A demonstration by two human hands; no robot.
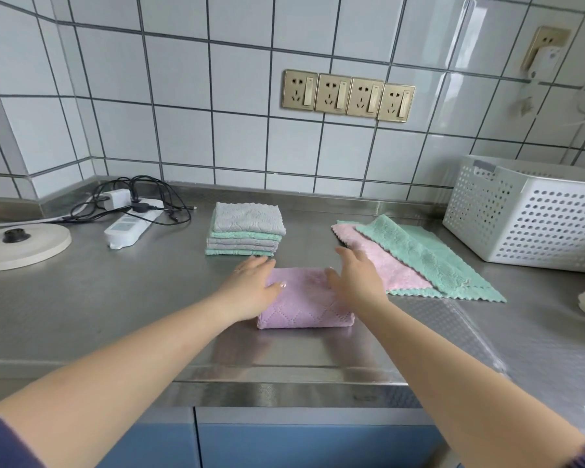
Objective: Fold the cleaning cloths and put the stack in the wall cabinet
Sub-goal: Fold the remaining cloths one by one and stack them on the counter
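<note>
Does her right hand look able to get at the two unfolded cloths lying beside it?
Probably yes. The right hand rests on the purple cloth, and the pink cloth and green cloth lie flat just beyond, with nothing between.

a steel counter [81, 315] carries everything. at its centre lies a folded pink cloth [306, 307]; at 12 o'clock a stack of folded cloths [245, 229]; at 2 o'clock a flat pink cloth [385, 265] under a green cloth [429, 258]; at 3 o'clock a white basket [534, 214]; at 10 o'clock a power strip [129, 224] and a round white base [21, 243].

Folded pink cloth [306, 300] lies flat, nearest. Behind it: stack of folded grey and green cloths [245, 229]. To the right: unfolded pink cloth [382, 261] partly under unfolded green cloth [426, 256].
</note>
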